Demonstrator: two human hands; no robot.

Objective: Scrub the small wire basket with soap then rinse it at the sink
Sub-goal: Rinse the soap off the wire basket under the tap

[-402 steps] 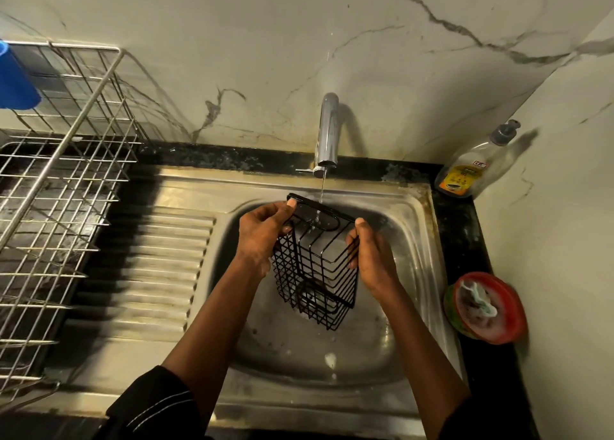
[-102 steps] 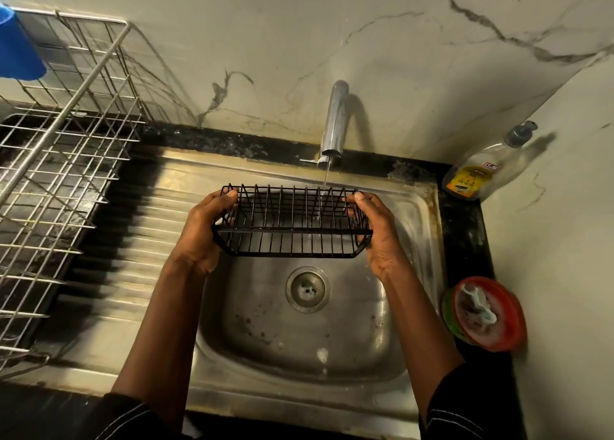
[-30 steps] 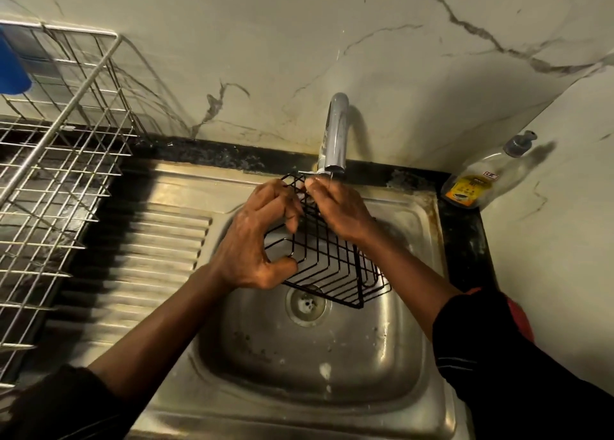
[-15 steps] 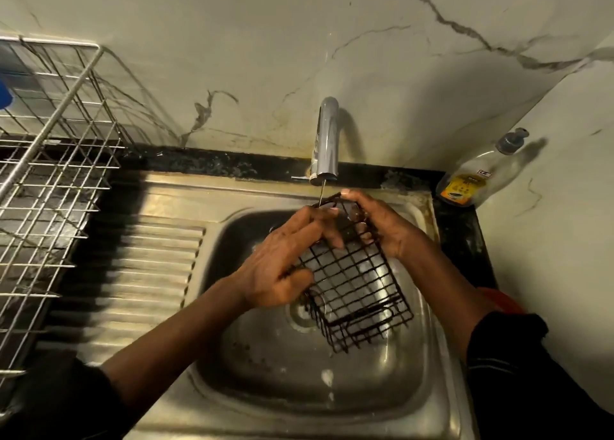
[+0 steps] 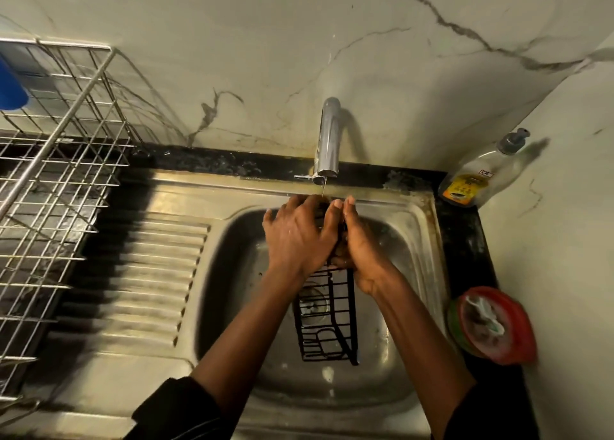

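Grip of left hand [image 5: 295, 237] and right hand [image 5: 360, 253] clasps one wire basket [image 5: 329, 323].

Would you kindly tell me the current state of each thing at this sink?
wire basket: held on end over the sink, top clasped between both hands.
tap: running, thin stream.
left hand: laid over the basket's top.
right hand: gripping the basket.
soap bottle: standing, pump on.
red dish: holds something pale, blurred.
drying rack: holds a blue item.
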